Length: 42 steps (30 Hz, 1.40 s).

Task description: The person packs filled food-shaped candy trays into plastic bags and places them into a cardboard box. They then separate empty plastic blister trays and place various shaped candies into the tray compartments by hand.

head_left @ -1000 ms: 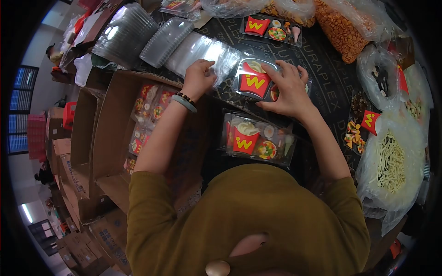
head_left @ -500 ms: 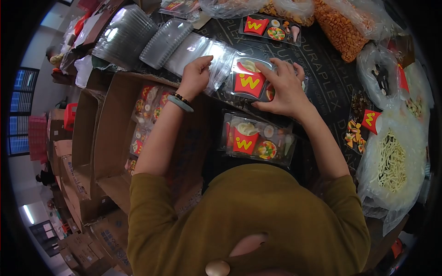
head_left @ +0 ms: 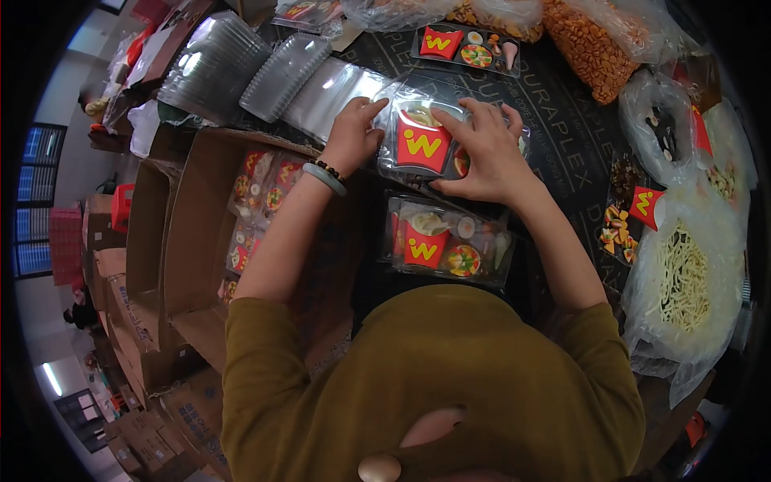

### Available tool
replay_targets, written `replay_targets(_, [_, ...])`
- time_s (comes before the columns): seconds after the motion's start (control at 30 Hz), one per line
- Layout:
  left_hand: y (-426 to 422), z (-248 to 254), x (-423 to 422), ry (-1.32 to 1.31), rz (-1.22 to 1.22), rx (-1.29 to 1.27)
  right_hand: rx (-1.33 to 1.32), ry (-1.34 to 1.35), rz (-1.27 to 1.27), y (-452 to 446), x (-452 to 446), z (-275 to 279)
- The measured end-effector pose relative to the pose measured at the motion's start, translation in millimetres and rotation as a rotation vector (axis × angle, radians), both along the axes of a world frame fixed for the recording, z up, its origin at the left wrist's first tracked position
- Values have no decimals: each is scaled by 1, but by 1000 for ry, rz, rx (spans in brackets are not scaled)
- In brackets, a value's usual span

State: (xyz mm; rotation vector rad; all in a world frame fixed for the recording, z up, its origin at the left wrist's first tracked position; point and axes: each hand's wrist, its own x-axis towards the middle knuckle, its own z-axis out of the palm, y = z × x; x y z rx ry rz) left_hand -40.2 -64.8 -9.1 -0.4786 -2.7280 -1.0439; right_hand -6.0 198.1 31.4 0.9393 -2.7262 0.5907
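A clear plastic pack (head_left: 422, 147) with a red toy fries box marked in yellow lies on the dark table between my hands. My right hand (head_left: 491, 157) spans its right part, thumb on the near edge and fingers over the far side, covering some of the contents. My left hand (head_left: 352, 138) is at the pack's left end, fingers bent and pinching the edge of a clear plastic bag (head_left: 387, 153). Left of this lie flat clear bags (head_left: 333, 92). A similar filled pack (head_left: 450, 241) rests nearer my body.
Stacked clear trays (head_left: 217, 68) stand at the far left, by an open cardboard box (head_left: 201, 233) holding packs. Another filled tray (head_left: 466, 50) lies at the back. Bags of orange pieces (head_left: 590, 52) and pale strips (head_left: 684, 277) sit on the right, near loose toy pieces (head_left: 618, 233).
The pack has shifted slightly left with my right hand. My left hand has moved a little right and down, closer to the pack's left edge.
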Motion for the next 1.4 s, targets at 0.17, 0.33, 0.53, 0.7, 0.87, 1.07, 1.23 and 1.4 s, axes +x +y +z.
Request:
replay_targets(0.17, [-16, -14, -8, 90, 144, -34, -11, 16, 48, -4, -3, -6])
replay_targets(0.33, [-11, 11, 2, 88, 65, -323, 21, 61, 93, -15, -11, -15])
replay_targets(0.53, [-7, 35, 7, -91, -440, -375, 49, -9, -7, -36, -34, -35])
replay_targets(0.7, [32, 33, 29, -205, -378, -482, -19, -80, -166, -51, -29, -38])
replay_targets(0.87, [47, 30, 25, -215, -315, -439, -9, 124, -366, -5, -11, -26])
replay_targets(1.07, [73, 28, 28, -163, -410, -337, -870, -852, -401, 66, 4, -50])
replay_targets(1.23, [132, 58, 58, -145, -592, -179, -1373, -1139, -291, 62, 26, -52])
replay_targets(1.4, [142, 77, 79, 15, -743, -168, -807, -780, -323, 63, 29, -38])
